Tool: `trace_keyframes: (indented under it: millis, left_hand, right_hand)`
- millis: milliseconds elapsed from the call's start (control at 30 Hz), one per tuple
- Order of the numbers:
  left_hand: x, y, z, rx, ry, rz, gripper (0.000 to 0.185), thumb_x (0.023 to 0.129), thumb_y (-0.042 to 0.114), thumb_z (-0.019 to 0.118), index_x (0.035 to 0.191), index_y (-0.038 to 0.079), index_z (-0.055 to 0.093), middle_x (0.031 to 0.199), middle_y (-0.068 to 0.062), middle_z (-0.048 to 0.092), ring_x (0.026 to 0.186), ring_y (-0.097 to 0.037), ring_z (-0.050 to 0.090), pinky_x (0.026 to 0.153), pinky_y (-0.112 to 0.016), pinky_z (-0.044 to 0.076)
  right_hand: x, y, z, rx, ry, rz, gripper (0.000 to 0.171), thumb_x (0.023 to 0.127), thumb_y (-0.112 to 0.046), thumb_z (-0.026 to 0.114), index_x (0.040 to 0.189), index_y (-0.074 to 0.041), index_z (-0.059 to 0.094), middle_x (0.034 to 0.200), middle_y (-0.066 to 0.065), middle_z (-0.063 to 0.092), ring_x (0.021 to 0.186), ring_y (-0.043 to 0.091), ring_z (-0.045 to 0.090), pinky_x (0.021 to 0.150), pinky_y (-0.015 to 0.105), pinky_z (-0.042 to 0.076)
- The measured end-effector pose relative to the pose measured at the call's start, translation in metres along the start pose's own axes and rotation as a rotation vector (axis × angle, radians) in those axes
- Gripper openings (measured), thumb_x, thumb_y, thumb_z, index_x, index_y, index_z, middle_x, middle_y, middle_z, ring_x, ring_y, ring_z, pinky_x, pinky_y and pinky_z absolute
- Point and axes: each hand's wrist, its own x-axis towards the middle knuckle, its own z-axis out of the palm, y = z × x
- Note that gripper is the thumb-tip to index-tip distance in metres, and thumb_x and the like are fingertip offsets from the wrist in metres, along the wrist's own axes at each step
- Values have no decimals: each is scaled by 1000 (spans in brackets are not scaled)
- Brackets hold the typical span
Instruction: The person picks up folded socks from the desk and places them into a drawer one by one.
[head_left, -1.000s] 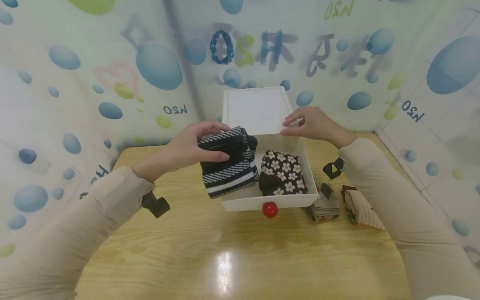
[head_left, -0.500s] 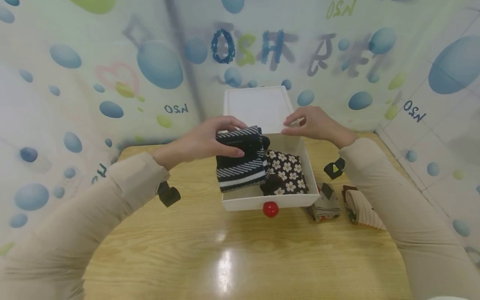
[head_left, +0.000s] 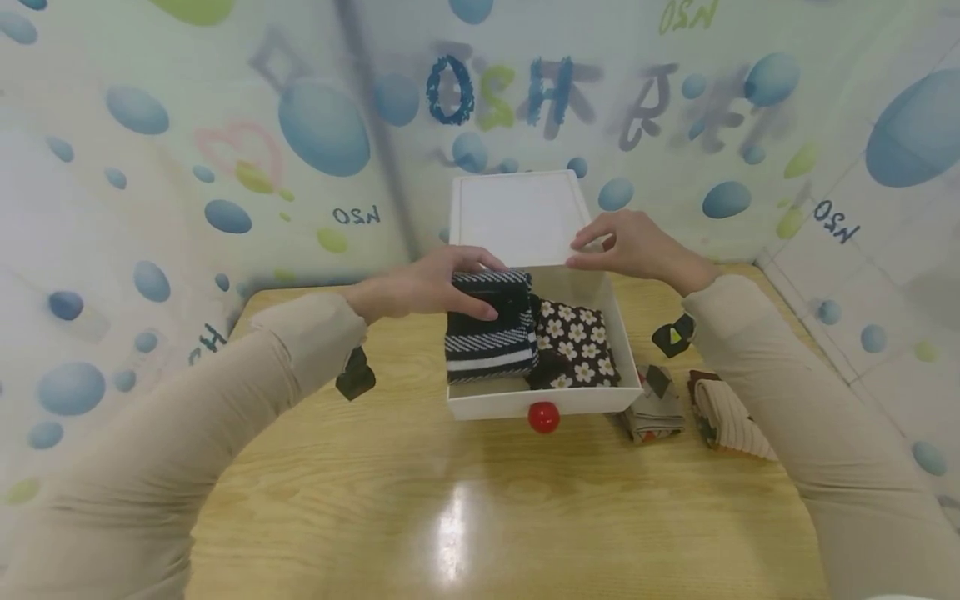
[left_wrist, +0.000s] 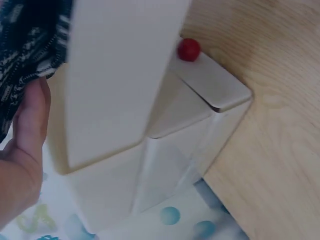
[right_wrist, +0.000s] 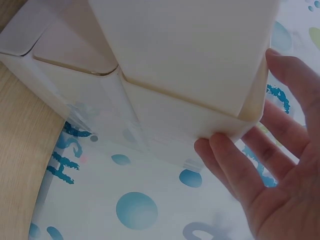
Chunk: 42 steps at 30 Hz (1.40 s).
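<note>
My left hand [head_left: 480, 287] grips a folded black-and-white striped sock bundle [head_left: 491, 337] and holds it low in the left half of the open white drawer [head_left: 540, 400], which has a red knob [head_left: 543, 417]. A brown flower-print sock bundle [head_left: 576, 354] lies in the drawer's right half. My right hand [head_left: 581, 252] rests with straight fingers on the front right corner of the white drawer case [head_left: 517, 217]. In the left wrist view, the left hand [left_wrist: 31, 112] holds the striped bundle [left_wrist: 25, 45] beside the case [left_wrist: 120, 75]. The right wrist view shows my right hand [right_wrist: 250, 165] against the case corner [right_wrist: 190, 55].
Two more folded sock bundles lie on the wooden table [head_left: 450, 500] right of the drawer: a grey patterned one [head_left: 652, 408] and a beige ribbed one [head_left: 731, 412]. A bubble-print backdrop [head_left: 225, 150] walls in the table's back and sides.
My left hand has carried the striped bundle rightward and down, from the drawer's left rim into its left half. The right hand has stayed on the case.
</note>
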Motion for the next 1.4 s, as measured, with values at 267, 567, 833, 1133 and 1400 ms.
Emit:
trace_keyframes:
  millis: [267, 567, 833, 1133, 1400]
  left_hand:
    - [9, -4, 7, -28, -52, 13, 56, 71, 18, 74, 121, 13, 50, 129, -4, 44, 121, -20, 35, 99, -43, 30]
    - [7, 5, 7, -46, -100, 22, 57, 72, 19, 74, 123, 14, 48, 130, -2, 43, 121, -19, 35, 100, -44, 28]
    - [6, 15, 7, -89, -87, -3, 56, 72, 16, 74, 123, 16, 49, 132, -2, 41, 123, -20, 32, 99, -45, 30]
    - [4, 15, 13, -125, -111, -54, 55, 74, 13, 72, 123, 15, 48, 130, -6, 42, 119, -21, 37, 84, -34, 46]
    - [4, 16, 16, -84, -131, -105, 58, 72, 12, 73, 124, 16, 47, 131, -6, 41, 120, -23, 36, 82, -35, 48]
  right_hand:
    - [1, -2, 1, -9, 5, -2, 37, 78, -28, 68, 103, -1, 64, 112, 15, 57, 96, 34, 56, 81, 43, 47]
    - [0, -3, 0, -19, 19, -2, 36, 78, -27, 68, 102, -1, 65, 110, 15, 58, 95, 33, 56, 80, 43, 47]
    - [0, -5, 0, -18, 16, 5, 36, 78, -27, 67, 103, -1, 64, 111, 16, 57, 95, 34, 56, 80, 44, 47]
    - [-2, -5, -1, -19, 12, -3, 36, 79, -27, 67, 103, 0, 64, 111, 17, 57, 95, 36, 56, 80, 45, 46]
    - [-1, -5, -1, -17, 13, -8, 35, 78, -26, 67, 103, -1, 64, 110, 16, 57, 95, 34, 56, 79, 44, 47]
